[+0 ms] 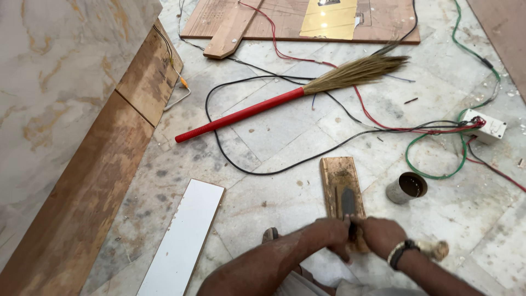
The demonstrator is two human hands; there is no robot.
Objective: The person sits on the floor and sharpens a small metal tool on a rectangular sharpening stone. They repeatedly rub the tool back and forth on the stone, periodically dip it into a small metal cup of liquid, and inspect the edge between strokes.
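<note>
- A long wooden panel point(82, 203) with a marble-patterned face runs along the left side, from near to far.
- A flat wooden board point(383, 24) lies at the far edge, with red and black cables point(329, 151) looping across the marble floor point(274, 186).
- A broom point(285, 98) with a red handle lies diagonally in the middle.
- A white strip point(183, 241) lies near left.
- A small wooden block point(339, 183) lies near centre, a dark flat blade point(348, 201) pressed on it.
- A small tin point(406, 187) stands just right of the block.
- The left hand point(329, 233) and right hand point(379, 234), side by side, are both closed around the blade's near end.
</note>
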